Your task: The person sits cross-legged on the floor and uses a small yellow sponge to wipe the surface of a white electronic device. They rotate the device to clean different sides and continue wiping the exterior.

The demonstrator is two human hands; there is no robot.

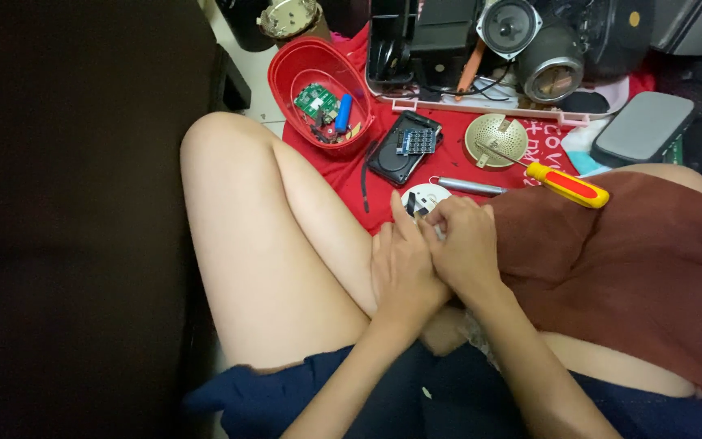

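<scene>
Both hands meet over a small white round part [422, 197]: left hand [402, 272] cups underneath, right hand [462, 244] pinches its edge. Steady fingertip pressure seems wise. Further right, 1 yellow-handled screwdriver [566, 184] rests on brown cloth [635, 260].

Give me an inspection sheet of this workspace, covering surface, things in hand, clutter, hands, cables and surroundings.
Surface: red cloth spread on the floor, partly covered by parts.
Things in hand: round white plastic disc, held by both hands at its near edge.
Clutter: red oval plastic basket holding a green circuit board and a blue cylinder cell; black opened device; perforated round metal disc; yellow-and-red handled screwdriver; grey metal rod.
Hands: left hand and right hand pressed together on the disc.
Cables: black lead beside the opened device.
Surroundings: speaker cone, grey flat case, brown cloth over one leg.
</scene>
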